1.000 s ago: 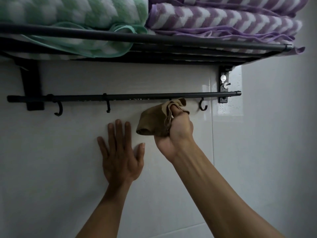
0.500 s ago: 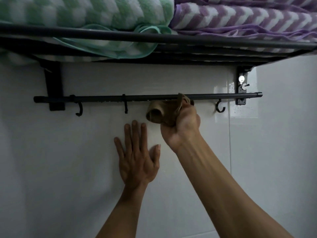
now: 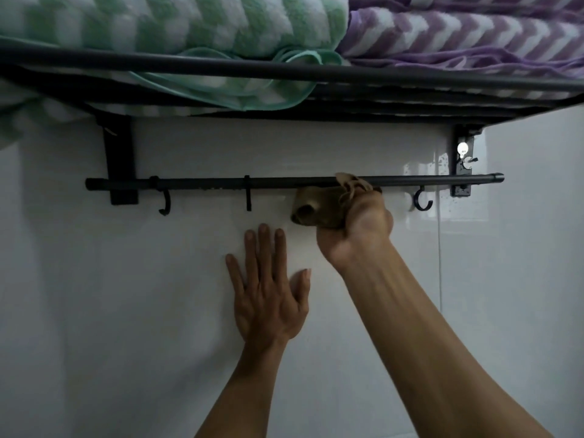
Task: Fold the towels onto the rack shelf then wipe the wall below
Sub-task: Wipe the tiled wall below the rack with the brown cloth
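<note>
A green-and-white towel (image 3: pixel 177 23) and a purple-and-white towel (image 3: pixel 467 30) lie folded side by side on the black rack shelf (image 3: pixel 284 72); a green corner droops through the bars. My right hand (image 3: pixel 357 229) grips a bunched brown cloth (image 3: pixel 316 207) against the white tiled wall (image 3: pixel 158 295), right under the rack's lower rail (image 3: pixel 205 183). My left hand (image 3: pixel 268 295) rests flat on the wall with straight, spread fingers, just below and left of the cloth.
Black hooks (image 3: pixel 164 202) hang from the lower rail, one (image 3: pixel 422 202) just right of my right hand. Two black brackets (image 3: pixel 121 159) fix the rack to the wall. A vertical tile joint (image 3: pixel 439 263) runs down at the right.
My right hand has carried the brown cloth up the wall until it touches the lower rail. My left hand stays flat on the wall. The camera has shifted, so the rack appears further right.
</note>
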Demonstrator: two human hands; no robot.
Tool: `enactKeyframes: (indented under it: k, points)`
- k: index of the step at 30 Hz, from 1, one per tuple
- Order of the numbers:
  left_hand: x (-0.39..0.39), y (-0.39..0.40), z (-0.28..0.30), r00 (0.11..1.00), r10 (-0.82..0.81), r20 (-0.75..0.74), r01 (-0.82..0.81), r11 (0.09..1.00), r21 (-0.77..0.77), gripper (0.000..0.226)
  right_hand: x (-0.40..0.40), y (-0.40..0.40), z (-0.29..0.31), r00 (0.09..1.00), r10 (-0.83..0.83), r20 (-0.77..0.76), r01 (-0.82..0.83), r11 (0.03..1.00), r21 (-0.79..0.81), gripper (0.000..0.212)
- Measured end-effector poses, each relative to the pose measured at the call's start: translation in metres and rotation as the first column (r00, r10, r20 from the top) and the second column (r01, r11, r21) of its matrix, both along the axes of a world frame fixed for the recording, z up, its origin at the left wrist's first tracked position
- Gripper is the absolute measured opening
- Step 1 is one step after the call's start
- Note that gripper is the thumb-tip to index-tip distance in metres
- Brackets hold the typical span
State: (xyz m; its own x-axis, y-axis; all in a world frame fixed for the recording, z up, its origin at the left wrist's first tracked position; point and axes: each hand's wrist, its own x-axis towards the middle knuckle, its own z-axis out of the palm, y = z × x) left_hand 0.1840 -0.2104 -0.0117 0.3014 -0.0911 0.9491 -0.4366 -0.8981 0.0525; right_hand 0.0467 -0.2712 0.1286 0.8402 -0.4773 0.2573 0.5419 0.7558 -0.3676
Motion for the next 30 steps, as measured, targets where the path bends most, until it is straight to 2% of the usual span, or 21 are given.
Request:
enactKeyframes:
  k: [3, 5, 6, 8, 10, 12, 15, 16, 19, 23, 25, 28, 30]
  points:
    - [-0.001, -0.001, -0.001, 1.000, 0.008, 0.003, -0.008, 1.000, 0.012, 0.076, 0.003, 0.002, 0.001, 1.000, -0.017, 0.018, 0.017, 1.000, -0.008, 0.014]
    - [0.002, -0.001, -0.002, 0.999, 0.010, 0.031, -0.011, 1.000, 0.009, 0.075, 0.012, 0.018, 0.000, 0.999, 0.042, 0.002, -0.042, 0.997, -0.065, 0.012]
    - [0.007, -0.001, -0.006, 0.997, 0.000, 0.075, -0.001, 1.000, 0.010, 0.076, 0.014, 0.029, -0.001, 0.995, 0.097, -0.006, -0.097, 0.991, -0.089, 0.011]
    - [0.023, 0.002, -0.015, 0.961, -0.085, 0.262, 0.092, 0.996, -0.015, 0.076, 0.017, 0.052, -0.003, 0.982, 0.187, -0.039, -0.190, 0.975, -0.117, 0.013]
    - [0.030, 0.004, -0.020, 0.929, -0.162, 0.333, 0.218, 0.966, -0.138, 0.086, 0.024, 0.063, -0.006, 0.978, 0.192, -0.079, -0.201, 0.970, -0.137, 0.024]
    - [0.016, 0.001, -0.013, 0.925, -0.240, 0.295, 0.302, 0.935, -0.185, 0.070, 0.024, 0.056, -0.005, 0.986, 0.157, -0.051, -0.162, 0.977, -0.141, 0.037]
    - [-0.003, 0.000, 0.000, 0.997, -0.054, 0.055, 0.053, 0.999, 0.014, 0.076, 0.015, 0.023, -0.004, 0.994, 0.098, -0.048, -0.103, 0.989, -0.103, 0.022]
    - [-0.005, 0.000, 0.002, 1.000, -0.019, 0.011, 0.018, 0.999, 0.031, 0.075, 0.010, 0.011, -0.004, 0.997, 0.062, -0.055, -0.066, 0.995, -0.076, 0.017]
    - [-0.004, 0.001, 0.002, 1.000, 0.002, -0.015, -0.002, 1.000, 0.002, 0.079, 0.009, -0.014, -0.003, 1.000, -0.016, -0.019, 0.015, 1.000, -0.021, 0.021]
    - [-0.003, 0.000, 0.002, 1.000, -0.009, 0.008, 0.009, 1.000, 0.023, 0.075, 0.013, 0.001, -0.006, 0.997, 0.074, 0.008, -0.074, 0.997, -0.004, 0.019]
    - [0.002, 0.001, -0.001, 1.000, -0.005, -0.008, 0.006, 0.999, 0.054, 0.077, 0.017, 0.019, -0.010, 0.985, 0.172, -0.019, -0.173, 0.983, -0.067, 0.018]
    - [0.009, 0.005, -0.006, 0.997, 0.036, -0.072, -0.028, 0.993, 0.111, 0.087, 0.026, 0.030, -0.015, 0.968, 0.234, -0.087, -0.245, 0.957, -0.157, 0.032]
    - [0.005, 0.004, -0.004, 0.998, 0.015, -0.068, -0.008, 0.995, 0.104, 0.076, 0.026, 0.025, -0.016, 0.970, 0.222, -0.100, -0.236, 0.958, -0.165, 0.032]
